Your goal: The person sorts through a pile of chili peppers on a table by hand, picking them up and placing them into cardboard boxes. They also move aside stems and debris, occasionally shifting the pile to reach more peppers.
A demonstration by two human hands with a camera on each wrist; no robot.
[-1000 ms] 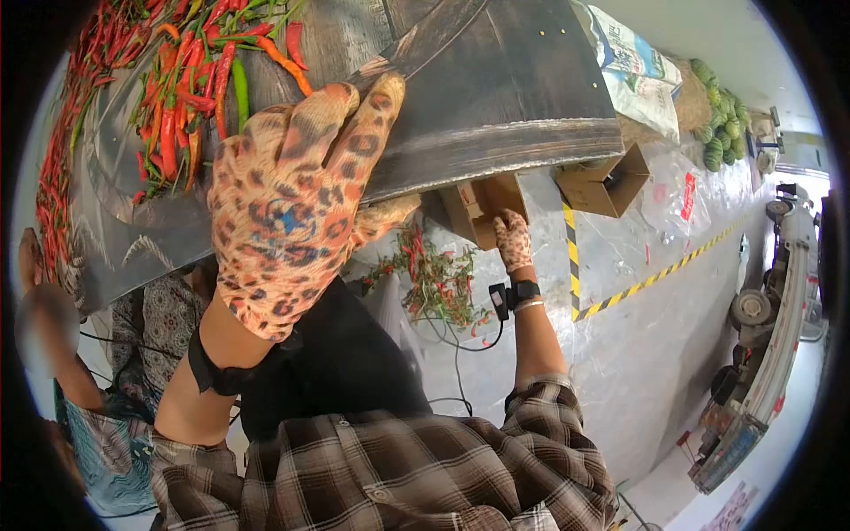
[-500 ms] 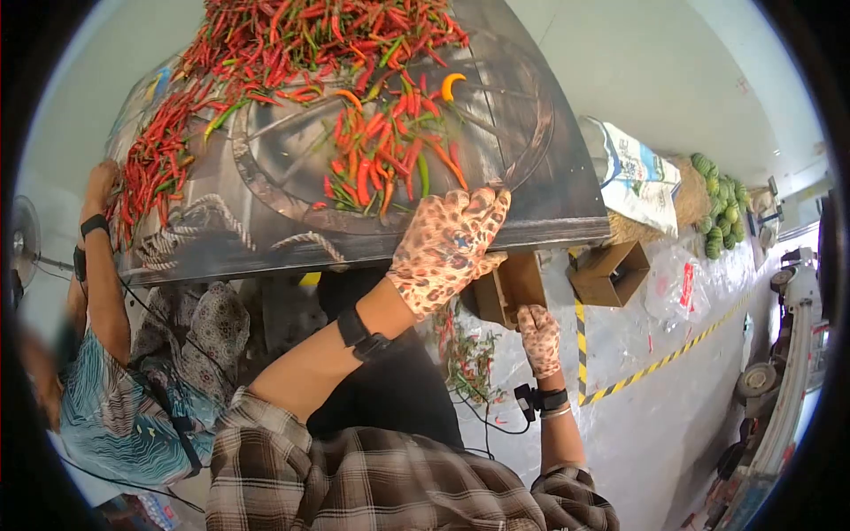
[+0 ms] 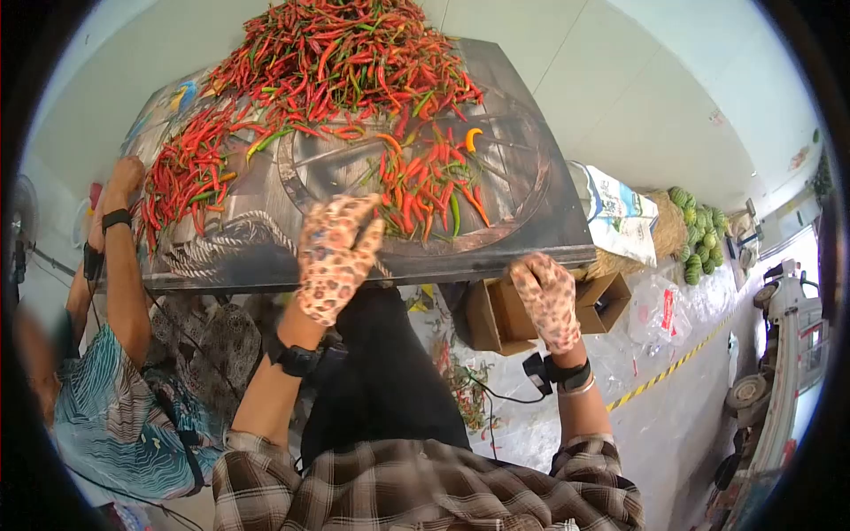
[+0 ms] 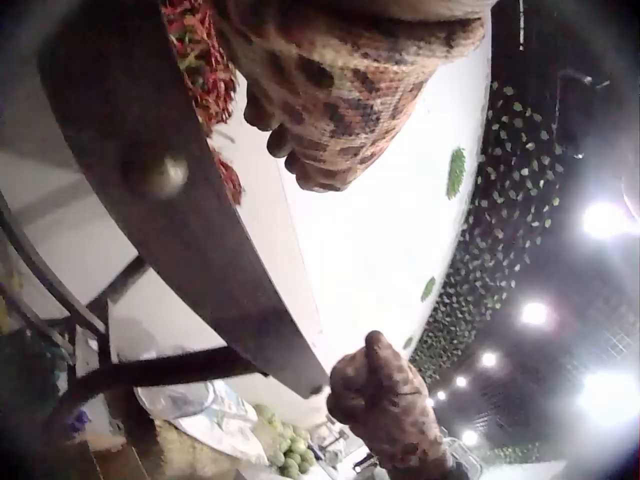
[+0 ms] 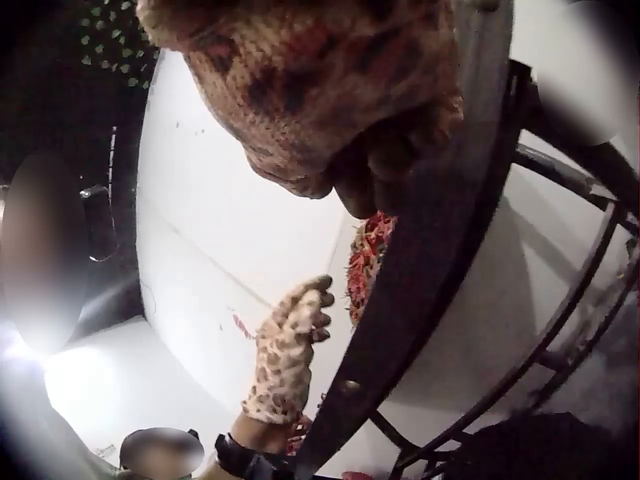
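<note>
My left hand [image 3: 341,257], in a spotted glove, hovers over the front part of the table, just left of a small group of red chili peppers [image 3: 425,195]. Its fingers reach forward, relaxed, and nothing shows between them. The gloved right hand [image 3: 544,301] is at the table's front right corner, above an open cardboard box [image 3: 485,320]. In the right wrist view the fingers [image 5: 375,175] of that hand hang loosely bent, with nothing seen in them. A large heap of chili peppers [image 3: 336,57] covers the back of the dark table [image 3: 522,234].
Another person's arm [image 3: 128,265] reaches onto the table's left end, beside more peppers [image 3: 186,181]. A second cardboard box [image 3: 611,305], a white sack [image 3: 620,212] and several watermelons [image 3: 704,234] stand to the right. Pepper stems and scraps [image 3: 469,389] lie on the floor.
My right hand has risen from the cardboard box to the table corner. My left hand has moved left, away from the table's right part. The view has tilted up, showing more of the heap.
</note>
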